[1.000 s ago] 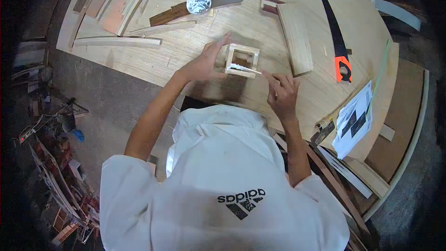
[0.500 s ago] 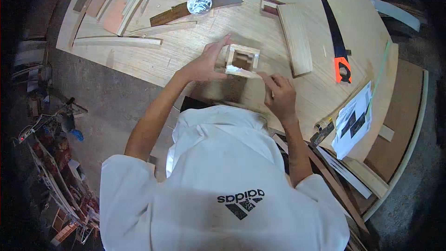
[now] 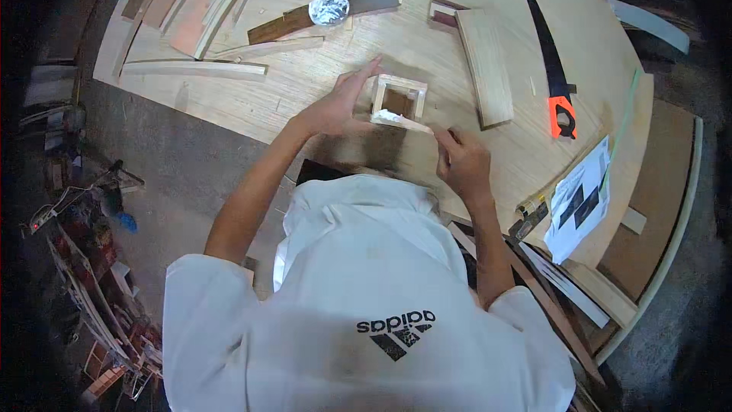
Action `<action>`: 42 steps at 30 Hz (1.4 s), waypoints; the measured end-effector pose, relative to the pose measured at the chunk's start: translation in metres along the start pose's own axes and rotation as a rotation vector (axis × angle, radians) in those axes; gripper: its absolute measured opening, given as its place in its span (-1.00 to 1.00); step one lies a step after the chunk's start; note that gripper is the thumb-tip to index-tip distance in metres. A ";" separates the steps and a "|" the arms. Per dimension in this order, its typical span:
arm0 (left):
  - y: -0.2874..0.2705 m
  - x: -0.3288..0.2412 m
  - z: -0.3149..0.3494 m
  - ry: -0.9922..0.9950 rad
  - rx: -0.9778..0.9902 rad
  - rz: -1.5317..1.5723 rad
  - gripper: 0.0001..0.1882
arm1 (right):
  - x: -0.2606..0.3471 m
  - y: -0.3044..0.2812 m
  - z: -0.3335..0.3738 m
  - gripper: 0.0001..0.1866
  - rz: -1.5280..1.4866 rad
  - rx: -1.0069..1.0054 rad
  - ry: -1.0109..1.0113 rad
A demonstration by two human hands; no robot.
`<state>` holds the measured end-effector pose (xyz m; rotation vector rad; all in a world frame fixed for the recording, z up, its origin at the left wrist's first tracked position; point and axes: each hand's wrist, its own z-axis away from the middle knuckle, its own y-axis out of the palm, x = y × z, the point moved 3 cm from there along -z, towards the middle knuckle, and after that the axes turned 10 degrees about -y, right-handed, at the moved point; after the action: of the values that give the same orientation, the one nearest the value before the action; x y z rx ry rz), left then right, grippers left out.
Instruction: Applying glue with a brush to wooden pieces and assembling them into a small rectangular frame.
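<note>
A small square wooden box frame (image 3: 422, 95), hollow in the middle, stands on the table in front of me. My left hand (image 3: 341, 104) grips it from the left, with the fingers toward its far corner and the thumb at its near side. In my right hand (image 3: 467, 162) a thin pale wooden stick (image 3: 418, 125) is pinched, reaching leftward along the box's near edge. White paste (image 3: 390, 115) lies at the stick's left end, against that near edge. Shadow darkens the table just below the box.
A round silvery-white tub (image 3: 329, 9) sits beside a dark wood strip. To the right lie a pale board (image 3: 486, 69), a small reddish frame (image 3: 442, 12), a handsaw (image 3: 562, 111) and printed sheets (image 3: 581, 198). Long wood strips (image 3: 221, 4) crowd the far left.
The right hand and stick have shifted slightly right and down, and the white paste sits a little farther right on the near edge. The left hand stays at the box.
</note>
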<state>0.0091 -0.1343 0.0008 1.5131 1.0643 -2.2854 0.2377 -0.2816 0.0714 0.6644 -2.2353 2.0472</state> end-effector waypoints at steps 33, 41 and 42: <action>0.002 0.000 0.001 -0.008 -0.017 -0.010 0.36 | 0.024 -0.023 -0.018 -0.46 0.218 0.018 -0.111; 0.002 0.002 0.000 0.018 -0.006 -0.009 0.38 | 0.039 -0.046 -0.059 -0.57 0.344 0.123 -0.215; 0.002 0.003 -0.001 0.015 -0.009 -0.018 0.38 | 0.043 -0.046 -0.065 -0.57 0.364 0.102 -0.253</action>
<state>0.0093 -0.1347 -0.0025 1.5258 1.0947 -2.2820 0.1978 -0.2333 0.1360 0.5879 -2.5688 2.3743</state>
